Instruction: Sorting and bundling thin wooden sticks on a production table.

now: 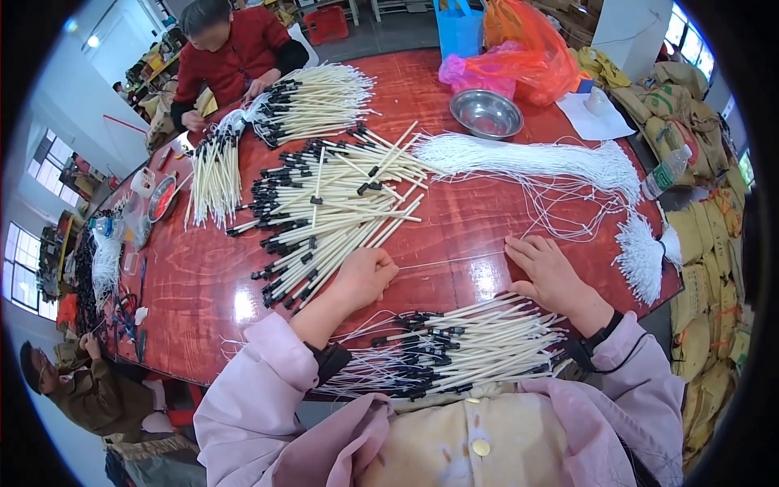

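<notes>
A thin white string point(451, 261) runs nearly straight across the red table between my hands. My left hand point(363, 280) is closed, with the string's left end at its fingertips. My right hand point(552, 274) lies with fingers stretched out on the tabletop, its fingertips at the string's right end. Just beyond my left hand spreads a big pile of pale sticks with black end pieces point(324, 203). Between my forearms and the table's near edge lies a bundle of similar sticks point(479, 345), with white strings trailing left. A long hank of white strings point(527, 158) lies beyond my right hand.
A metal bowl point(486, 114), plastic bags point(527, 53) and a clear bottle point(667, 172) stand on the far right. Tied white strings point(641, 256) lie at the right edge. Across the table, a person in red point(231, 61) handles more stick bundles. Sacks point(706, 325) line the right side.
</notes>
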`<state>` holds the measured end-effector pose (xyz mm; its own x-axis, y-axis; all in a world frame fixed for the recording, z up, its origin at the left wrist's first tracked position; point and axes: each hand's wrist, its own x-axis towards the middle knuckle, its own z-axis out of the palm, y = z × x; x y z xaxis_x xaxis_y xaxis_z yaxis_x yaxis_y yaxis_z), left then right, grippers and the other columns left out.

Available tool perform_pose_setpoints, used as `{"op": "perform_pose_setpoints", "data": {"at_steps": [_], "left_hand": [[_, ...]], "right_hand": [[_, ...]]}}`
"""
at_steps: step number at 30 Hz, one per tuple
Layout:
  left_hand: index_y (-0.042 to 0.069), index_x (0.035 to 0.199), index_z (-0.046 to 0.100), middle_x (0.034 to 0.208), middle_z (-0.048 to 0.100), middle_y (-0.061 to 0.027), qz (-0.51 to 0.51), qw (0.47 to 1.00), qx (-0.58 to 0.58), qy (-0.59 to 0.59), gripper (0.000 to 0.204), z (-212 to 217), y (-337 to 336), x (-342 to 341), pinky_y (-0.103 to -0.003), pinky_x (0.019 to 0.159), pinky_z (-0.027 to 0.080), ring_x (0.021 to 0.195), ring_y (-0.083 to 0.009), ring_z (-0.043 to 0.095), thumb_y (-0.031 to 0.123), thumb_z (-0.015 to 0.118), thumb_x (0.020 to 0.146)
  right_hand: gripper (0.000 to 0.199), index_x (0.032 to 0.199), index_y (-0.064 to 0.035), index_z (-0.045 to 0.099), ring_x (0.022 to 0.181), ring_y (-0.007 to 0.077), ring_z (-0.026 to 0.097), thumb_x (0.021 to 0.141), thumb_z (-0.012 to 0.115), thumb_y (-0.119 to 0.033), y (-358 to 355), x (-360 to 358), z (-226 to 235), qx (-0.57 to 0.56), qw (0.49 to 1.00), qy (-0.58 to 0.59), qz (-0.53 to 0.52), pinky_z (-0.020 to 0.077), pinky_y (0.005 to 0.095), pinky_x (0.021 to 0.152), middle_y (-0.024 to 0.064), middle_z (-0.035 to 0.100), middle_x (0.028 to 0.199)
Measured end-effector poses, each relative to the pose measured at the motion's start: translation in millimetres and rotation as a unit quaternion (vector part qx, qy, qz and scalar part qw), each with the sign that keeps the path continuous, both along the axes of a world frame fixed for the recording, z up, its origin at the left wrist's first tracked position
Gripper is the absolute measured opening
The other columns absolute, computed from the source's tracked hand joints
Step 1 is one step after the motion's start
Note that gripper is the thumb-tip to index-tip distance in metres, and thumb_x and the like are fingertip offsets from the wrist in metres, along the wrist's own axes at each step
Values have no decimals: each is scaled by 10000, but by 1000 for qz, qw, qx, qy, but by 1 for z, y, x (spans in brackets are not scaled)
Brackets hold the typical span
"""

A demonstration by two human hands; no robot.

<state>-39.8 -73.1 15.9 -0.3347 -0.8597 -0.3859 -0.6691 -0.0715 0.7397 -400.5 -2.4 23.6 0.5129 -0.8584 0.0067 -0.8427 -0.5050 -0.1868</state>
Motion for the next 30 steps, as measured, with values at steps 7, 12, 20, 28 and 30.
{"op": "perform_pose_setpoints", "data": {"at_steps": [7,12,20,28,30], "left_hand": [[26,916,703,809,722,-194,-47,975,-143,-162,273,-4,5,14,-490,738,550,820,-359,714,298,698,894],[48,789,655,733,668,-169,-51,948,-260,-177,263,29,-30,9,-484,689,517,750,-369,673,289,749,832],[4,1091,610,1092,675,-211,-26,878,-372,-301,265,7,-157,-62,-480,859,564,1041,-388,662,164,655,885],[51,1011,686,1011,704,-163,3,856,-381,-348,147,-6,-169,-65,-437,814,603,947,-288,721,113,583,926],[38,962,686,982,699,-178,2,860,-398,-319,133,12,-160,-57,-451,808,597,916,-328,719,86,574,910]], "right_hand": [[702,1396,30,553,1270,354,475,888,648,-445,0,-2,-5,5,999,-37,-16,368,460,1103,156,514,1487],[702,1395,29,555,1270,351,470,858,687,-404,2,-1,-8,5,999,-48,-24,369,458,1102,148,512,1492],[730,1386,34,557,1250,345,475,815,743,-381,-1,6,-7,16,999,-33,-40,376,451,1093,141,507,1496],[753,1342,59,569,1186,355,505,771,792,-379,-2,13,-14,-22,997,-50,-52,402,450,1051,161,524,1458],[751,1324,66,574,1169,357,514,757,807,-368,2,14,-18,-38,996,-55,-53,410,449,1038,168,534,1440]]}}
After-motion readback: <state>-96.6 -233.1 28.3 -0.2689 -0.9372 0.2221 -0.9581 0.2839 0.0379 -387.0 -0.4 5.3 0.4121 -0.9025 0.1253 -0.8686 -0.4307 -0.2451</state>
